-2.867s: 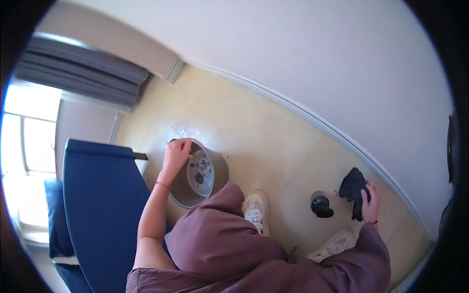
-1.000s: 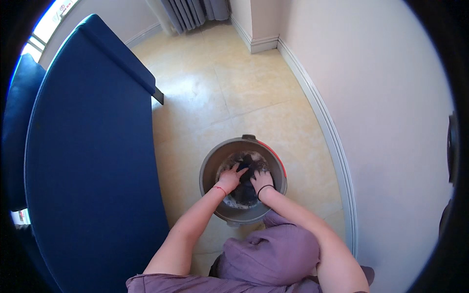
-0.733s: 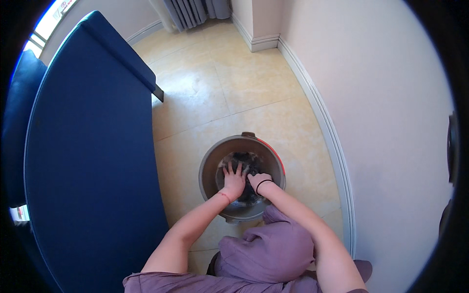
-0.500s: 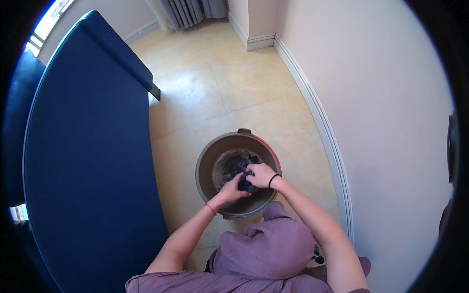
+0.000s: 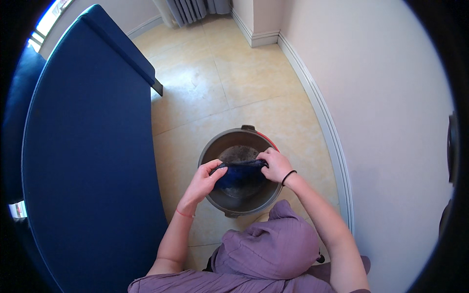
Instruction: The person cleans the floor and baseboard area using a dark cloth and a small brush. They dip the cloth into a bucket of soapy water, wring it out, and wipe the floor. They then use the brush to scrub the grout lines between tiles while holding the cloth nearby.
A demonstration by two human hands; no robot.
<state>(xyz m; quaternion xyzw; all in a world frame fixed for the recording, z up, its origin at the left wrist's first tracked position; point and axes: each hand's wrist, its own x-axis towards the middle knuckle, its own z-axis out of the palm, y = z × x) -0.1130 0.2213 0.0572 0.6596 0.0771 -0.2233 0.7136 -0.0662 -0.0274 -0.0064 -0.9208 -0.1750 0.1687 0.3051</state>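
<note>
A dark blue and black wet-looking cloth (image 5: 240,177) is stretched between my two hands over a round grey-brown bucket (image 5: 207,155). My left hand (image 5: 204,181) pinches the cloth's left end with thumb and fingers. The right hand (image 5: 276,166), with a black band at its wrist, grips the other end. Below the cloth, soapy-looking liquid with specks shows on the bucket's bottom. A red handle (image 5: 267,141) lies along the far right rim.
On the left stands a large dark blue upholstered sofa (image 5: 93,156) with a dark leg (image 5: 157,88). A pale wall (image 5: 381,122) with a white baseboard (image 5: 322,110) runs along the right. Grey curtains (image 5: 193,10) hang at the back over beige floor tiles (image 5: 195,102).
Bunched between my hands low in the bucket before, the cloth is now raised and spread out. My hands have moved apart, left hand to the left, right hand to the right.
</note>
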